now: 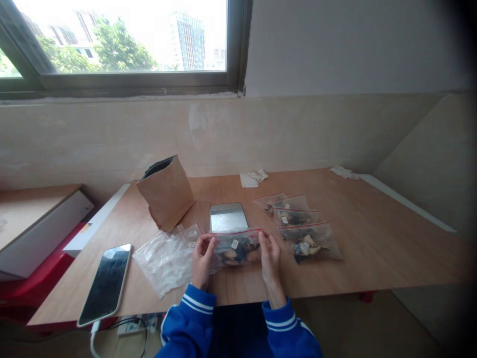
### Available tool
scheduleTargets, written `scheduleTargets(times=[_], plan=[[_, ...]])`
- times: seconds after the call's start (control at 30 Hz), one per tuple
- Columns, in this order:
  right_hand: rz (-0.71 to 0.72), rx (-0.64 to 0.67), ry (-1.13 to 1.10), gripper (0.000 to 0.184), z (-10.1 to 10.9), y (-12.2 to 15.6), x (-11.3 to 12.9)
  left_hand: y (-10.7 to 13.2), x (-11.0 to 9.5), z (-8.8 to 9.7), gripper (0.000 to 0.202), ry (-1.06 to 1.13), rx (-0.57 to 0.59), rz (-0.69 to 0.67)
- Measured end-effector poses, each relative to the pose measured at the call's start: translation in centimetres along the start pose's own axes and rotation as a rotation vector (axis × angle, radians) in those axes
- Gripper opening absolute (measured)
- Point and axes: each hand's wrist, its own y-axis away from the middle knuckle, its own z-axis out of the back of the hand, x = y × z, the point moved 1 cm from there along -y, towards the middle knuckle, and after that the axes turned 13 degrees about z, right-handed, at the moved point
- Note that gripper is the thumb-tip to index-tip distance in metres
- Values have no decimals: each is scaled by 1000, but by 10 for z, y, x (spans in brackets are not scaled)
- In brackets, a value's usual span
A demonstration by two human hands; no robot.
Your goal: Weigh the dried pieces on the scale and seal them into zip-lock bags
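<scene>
A small clear zip bag [238, 247] with a red seal strip, filled with dark and pale pieces, is held upright just above the wooden table [372, 248]. My left hand [202, 259] pinches its left top corner and my right hand [271, 256] pinches its right top corner. Both sleeves are blue with white stripes. Behind the bag lies a small flat scale [228, 216] with a shiny metal top.
A row of filled zip bags [300, 223] lies to the right. A pile of empty clear bags [167, 258] and a phone [106, 283] with a cable lie to the left. A brown paper bag [167, 191] stands behind. Crumpled tissues [253, 177] sit near the wall.
</scene>
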Motion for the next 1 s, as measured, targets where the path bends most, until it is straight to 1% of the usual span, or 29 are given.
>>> scheduleTargets(times=[0.07,0.13,0.27,0.33,0.47,0.63,0.73,0.8,0.9,0.93,1.0], plan=[[-29,33,-59,45,-1,0,-3,-1,2,0,26,1,15,4],[-66,59,-84,48,-2,1,-8,-3,4,1,26,5,6,-5],[-116,125,-86,41,-2,1,-17,-4,6,3,24,14,18,-3],[-95,113,-46,39,-1,1,-19,-5,7,4,24,32,22,16],[-47,69,20,39,2,0,-19,-5,7,5,23,94,-16,43],[-33,53,12,37,2,0,-16,-4,6,7,23,74,-61,28],[-16,53,-10,33,1,0,-14,-3,5,6,22,78,-62,4],[-4,59,-29,30,1,0,-13,-3,5,5,22,91,-40,-2],[-10,82,-115,27,0,1,-12,-1,4,2,26,96,40,45],[-26,90,-157,29,-1,1,-11,0,3,1,27,82,68,63],[-68,112,-230,39,-3,2,-10,1,3,0,28,40,95,80]])
